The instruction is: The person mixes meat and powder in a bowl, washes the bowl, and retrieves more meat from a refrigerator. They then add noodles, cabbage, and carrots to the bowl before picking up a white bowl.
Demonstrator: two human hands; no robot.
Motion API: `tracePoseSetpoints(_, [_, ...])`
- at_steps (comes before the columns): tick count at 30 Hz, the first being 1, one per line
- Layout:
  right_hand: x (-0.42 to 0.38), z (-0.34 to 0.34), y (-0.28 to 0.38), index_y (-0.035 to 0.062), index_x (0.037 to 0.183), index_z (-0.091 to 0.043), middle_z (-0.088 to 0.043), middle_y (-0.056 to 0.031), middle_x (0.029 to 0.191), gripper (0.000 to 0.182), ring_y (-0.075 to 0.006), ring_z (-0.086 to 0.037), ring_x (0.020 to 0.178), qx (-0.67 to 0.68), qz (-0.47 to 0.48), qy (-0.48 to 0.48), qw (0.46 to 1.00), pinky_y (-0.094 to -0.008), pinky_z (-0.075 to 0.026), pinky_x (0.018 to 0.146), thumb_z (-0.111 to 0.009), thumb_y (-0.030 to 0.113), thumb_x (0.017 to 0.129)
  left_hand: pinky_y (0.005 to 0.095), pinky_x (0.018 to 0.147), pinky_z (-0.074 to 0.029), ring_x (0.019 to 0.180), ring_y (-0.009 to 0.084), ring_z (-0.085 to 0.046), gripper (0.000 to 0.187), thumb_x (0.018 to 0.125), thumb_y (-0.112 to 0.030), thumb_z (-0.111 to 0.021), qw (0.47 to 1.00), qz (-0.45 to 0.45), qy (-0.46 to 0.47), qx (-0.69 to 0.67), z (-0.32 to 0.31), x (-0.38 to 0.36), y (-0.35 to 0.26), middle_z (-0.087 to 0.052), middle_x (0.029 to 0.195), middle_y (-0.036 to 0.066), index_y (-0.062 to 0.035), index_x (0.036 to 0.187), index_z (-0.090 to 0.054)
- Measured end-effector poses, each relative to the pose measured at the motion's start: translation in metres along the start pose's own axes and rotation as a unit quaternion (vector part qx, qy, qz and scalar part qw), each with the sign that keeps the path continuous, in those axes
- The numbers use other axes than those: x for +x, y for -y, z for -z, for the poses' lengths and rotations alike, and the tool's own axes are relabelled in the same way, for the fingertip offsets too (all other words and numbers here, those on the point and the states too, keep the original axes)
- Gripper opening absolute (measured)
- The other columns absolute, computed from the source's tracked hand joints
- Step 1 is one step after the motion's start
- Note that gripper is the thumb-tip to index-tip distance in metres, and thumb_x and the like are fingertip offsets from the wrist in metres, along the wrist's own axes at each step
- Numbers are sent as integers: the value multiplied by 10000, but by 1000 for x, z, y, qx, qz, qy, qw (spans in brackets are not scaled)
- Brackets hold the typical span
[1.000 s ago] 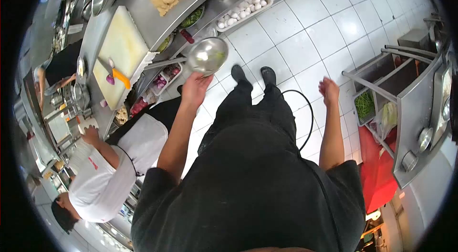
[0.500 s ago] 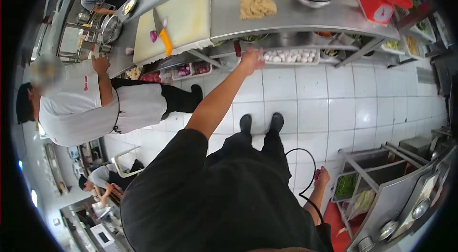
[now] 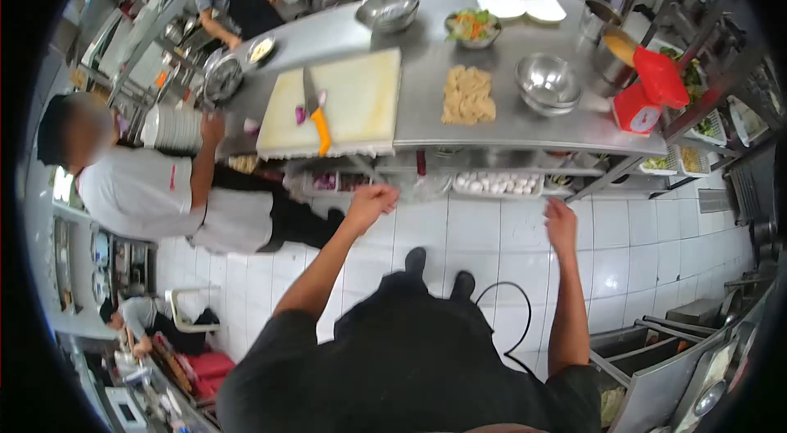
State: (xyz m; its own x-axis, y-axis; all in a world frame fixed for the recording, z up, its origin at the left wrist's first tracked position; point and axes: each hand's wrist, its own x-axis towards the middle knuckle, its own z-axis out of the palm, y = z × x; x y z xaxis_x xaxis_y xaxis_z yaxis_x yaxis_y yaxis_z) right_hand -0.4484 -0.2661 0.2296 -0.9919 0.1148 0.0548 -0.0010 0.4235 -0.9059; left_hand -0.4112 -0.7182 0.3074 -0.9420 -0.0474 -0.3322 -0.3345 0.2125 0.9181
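Observation:
My left hand (image 3: 373,207) hangs in the air just in front of the counter's lower shelf, its fingers loosely bent and apart, with nothing visible in them. My right hand (image 3: 561,224) is raised near the tray of white eggs or mushrooms (image 3: 500,184), fingers curled in; what they may hold is hidden. Above, a knife with an orange handle (image 3: 320,131) lies on the white cutting board (image 3: 361,97) beside purple onion pieces (image 3: 301,114). Right of the board, a slab of pale tan food pieces (image 3: 469,95) rests on the steel counter (image 3: 422,131).
Metal bowls (image 3: 548,82), a salad bowl (image 3: 473,28) and a red scale (image 3: 639,109) stand on the counter. At left, a co-worker in a white shirt (image 3: 152,199) stands by stacked plates (image 3: 172,128). A steel rack (image 3: 664,376) is at lower right. A black cable (image 3: 529,310) loops beside my legs.
My left hand has drawn back from the shelf toward the left. My right hand has risen forward from my side, where something reddish showed in it. The view has tilted up, showing more of the counter.

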Motion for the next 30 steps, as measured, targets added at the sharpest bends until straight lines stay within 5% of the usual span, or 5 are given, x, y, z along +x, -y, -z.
tracePoseSetpoints(1, [26,-24,18,4,1121,-659,-649,-117,736,288,-180,-608,698,-40,100,4,994,-343,-503,634,-586,185,909,265,661,-512,749,120,-622,189,900,-171,-654,1000,-26,-5,-12,14,-1,-2,-661,827,49,5,963,-680])
tracePoseSetpoints(5, [100,-106,142,24,1053,-677,-676,-184,870,307,-351,-640,895,-188,226,86,952,-450,-507,777,-596,260,874,252,640,-501,695,104,-602,86,867,-77,-681,996,-34,-64,-41,50,14,-16,-650,808,23,-18,928,-670])
tracePoseSetpoints(10, [165,-181,196,48,961,-692,-645,-211,986,260,-380,-638,897,-295,150,24,943,-467,-512,795,-622,262,831,223,647,-479,713,84,-591,148,827,6,-696,991,-93,-53,-78,76,39,-79,-628,805,13,-13,958,-630])
tracePoseSetpoints(20, [198,-230,155,47,856,-707,-667,-180,963,136,-346,-680,863,-407,116,9,906,-419,-553,757,-618,118,784,251,648,-482,740,106,-605,89,868,-77,-667,973,-205,-76,-71,144,89,-164,-635,801,24,-17,928,-642])
tracePoseSetpoints(30, [218,-200,200,-14,905,-682,-669,-245,897,366,-412,-645,877,-343,55,97,933,-482,-514,797,-569,329,842,255,671,-484,761,114,-610,159,934,-166,-605,952,-258,-130,-104,186,92,-210,-656,899,60,-17,978,-642])
